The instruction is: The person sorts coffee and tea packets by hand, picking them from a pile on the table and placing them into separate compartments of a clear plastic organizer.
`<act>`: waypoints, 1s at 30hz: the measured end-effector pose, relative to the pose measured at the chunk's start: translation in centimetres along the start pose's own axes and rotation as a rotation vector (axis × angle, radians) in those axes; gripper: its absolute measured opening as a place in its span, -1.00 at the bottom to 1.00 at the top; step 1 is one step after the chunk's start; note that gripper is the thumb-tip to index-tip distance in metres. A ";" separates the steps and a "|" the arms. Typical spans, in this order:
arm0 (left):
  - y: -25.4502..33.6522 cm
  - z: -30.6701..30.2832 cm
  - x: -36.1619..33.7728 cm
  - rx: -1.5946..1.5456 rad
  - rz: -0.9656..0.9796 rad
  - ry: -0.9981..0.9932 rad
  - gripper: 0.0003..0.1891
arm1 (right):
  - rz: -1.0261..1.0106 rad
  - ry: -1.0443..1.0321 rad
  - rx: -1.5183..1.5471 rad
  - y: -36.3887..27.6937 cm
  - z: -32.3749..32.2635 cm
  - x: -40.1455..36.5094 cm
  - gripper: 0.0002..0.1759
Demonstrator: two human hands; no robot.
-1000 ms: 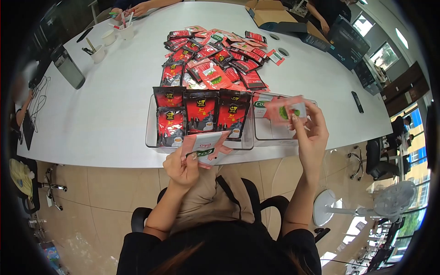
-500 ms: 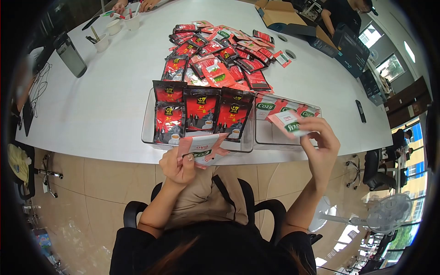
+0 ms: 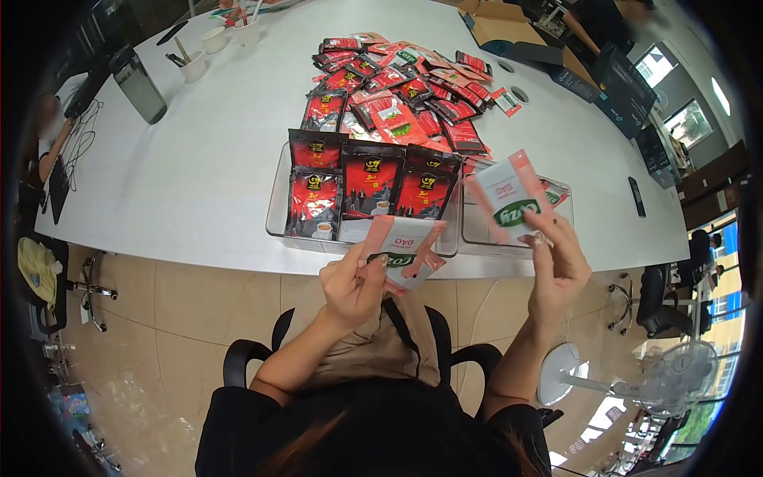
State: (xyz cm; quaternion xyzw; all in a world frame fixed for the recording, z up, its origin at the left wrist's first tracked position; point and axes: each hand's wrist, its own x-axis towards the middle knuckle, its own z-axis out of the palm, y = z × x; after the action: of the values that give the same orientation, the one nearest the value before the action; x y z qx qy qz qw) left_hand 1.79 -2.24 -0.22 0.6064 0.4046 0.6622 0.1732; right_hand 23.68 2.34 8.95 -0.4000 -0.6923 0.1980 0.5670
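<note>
Pink Cozy packets (image 3: pixel 402 248) are pinched in my left hand (image 3: pixel 351 290), in front of the left clear bin (image 3: pixel 278 195). That bin holds upright red and black G7 sachets (image 3: pixel 371 181). A single pink Cozy packet (image 3: pixel 506 193) is gripped by my right hand (image 3: pixel 559 270), raised over the right clear bin (image 3: pixel 497 245). More Cozy packets (image 3: pixel 554 191) show inside the right bin, partly hidden. Behind the bins lies a mixed pile of red and pink sachets (image 3: pixel 397 119).
A bottle (image 3: pixel 139 87) and cups with pens (image 3: pixel 192 67) stand at the table's left. A dark phone-like object (image 3: pixel 637 196) lies at the right. Open cardboard boxes (image 3: pixel 509 30) sit at the back right, near another person (image 3: pixel 598 24).
My left hand has moved right with its packets. My right hand has turned its packet more upright, showing its face. The whole view has shifted slightly.
</note>
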 end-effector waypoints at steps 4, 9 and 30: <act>-0.3 -0.7 0.5 0.013 0.042 -0.036 -0.75 | -0.080 0.027 -0.140 0.3 -0.4 1.3 -0.77; -1.9 -1.0 0.1 0.014 0.037 -0.028 -0.75 | -0.003 -0.209 -0.464 1.3 -0.5 3.3 -0.77; -2.1 -1.0 0.1 0.016 0.112 -0.053 -0.70 | -0.405 -0.461 -0.842 4.3 2.3 6.8 -0.55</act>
State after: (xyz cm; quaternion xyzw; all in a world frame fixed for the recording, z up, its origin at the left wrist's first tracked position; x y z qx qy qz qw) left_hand 0.26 -1.25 -1.64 0.6469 0.3706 0.6512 0.1417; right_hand 22.68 10.58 9.47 -0.3977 -0.8823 -0.1284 0.2167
